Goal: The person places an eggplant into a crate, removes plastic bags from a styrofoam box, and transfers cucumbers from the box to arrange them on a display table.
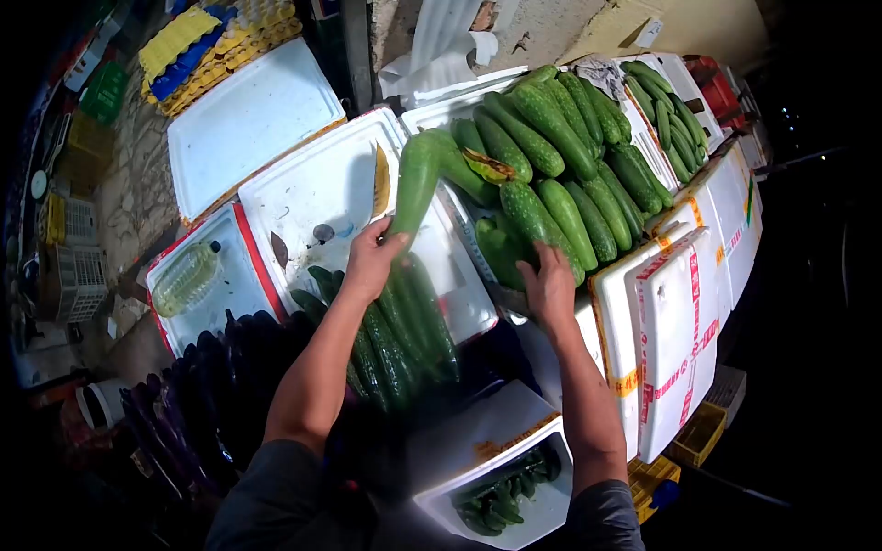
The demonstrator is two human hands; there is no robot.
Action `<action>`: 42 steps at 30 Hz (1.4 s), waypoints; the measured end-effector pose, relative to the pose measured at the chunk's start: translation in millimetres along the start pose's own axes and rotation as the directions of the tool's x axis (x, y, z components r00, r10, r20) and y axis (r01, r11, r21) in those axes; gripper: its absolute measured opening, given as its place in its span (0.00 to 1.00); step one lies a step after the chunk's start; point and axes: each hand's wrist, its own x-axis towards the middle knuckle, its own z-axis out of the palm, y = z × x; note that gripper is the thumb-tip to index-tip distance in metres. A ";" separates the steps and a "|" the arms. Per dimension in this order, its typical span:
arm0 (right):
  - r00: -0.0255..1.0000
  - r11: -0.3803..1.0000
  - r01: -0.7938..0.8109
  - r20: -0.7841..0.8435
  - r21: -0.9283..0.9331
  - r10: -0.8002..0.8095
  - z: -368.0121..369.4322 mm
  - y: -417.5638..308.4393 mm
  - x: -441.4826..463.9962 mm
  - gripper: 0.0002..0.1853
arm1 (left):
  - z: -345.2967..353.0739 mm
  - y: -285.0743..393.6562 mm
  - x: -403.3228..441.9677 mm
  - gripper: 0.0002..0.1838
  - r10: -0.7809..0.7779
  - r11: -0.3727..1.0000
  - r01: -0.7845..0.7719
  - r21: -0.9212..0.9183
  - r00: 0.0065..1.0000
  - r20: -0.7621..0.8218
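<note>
A long, smooth light-green gourd (418, 174) lies at the left side of a heap of speckled green gourds (556, 124). My left hand (372, 259) is closed around its lower end, over a white foam lid. At the heap's front edge, my right hand (553, 289) grips the near end of a speckled gourd, thumb and fingers apart on either side; its fingertips are partly hidden. Below my left hand, dark-green cucumbers (390, 344) lie side by side. A withered brown-yellow piece (487, 166) rests on the heap.
Dark purple eggplants (193, 390) lie at lower left. A plastic bottle (186, 278) sits on a red-edged foam lid. A foam box (551, 510) holding small green vegetables stands in front. Taped foam boxes (680, 340) line the right, with yellow crates (696, 433) below. Egg trays (234, 55) are stacked behind.
</note>
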 end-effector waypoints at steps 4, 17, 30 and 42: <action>0.999 0.998 -0.005 0.031 0.064 0.003 8.4 12.1 -7.9 0.20 | 6.0 1.2 -9.5 0.20 0.070 0.972 -0.069 0.227 0.998 0.004; 1.000 0.997 -0.026 -0.009 0.079 0.027 -5.0 22.3 -47.2 0.14 | 12.0 -18.0 4.7 0.16 -0.039 0.998 0.035 -0.054 0.997 -0.064; 0.999 0.999 -0.038 -0.027 0.001 0.038 -6.1 26.2 -59.1 0.16 | 74.5 -28.1 88.9 0.20 -0.105 0.986 0.094 -0.138 0.992 -0.075; 0.996 0.996 -0.090 -0.028 0.007 0.090 -6.5 25.2 -61.5 0.20 | 116.6 6.0 129.2 0.32 -0.040 0.997 0.046 -0.058 0.994 0.097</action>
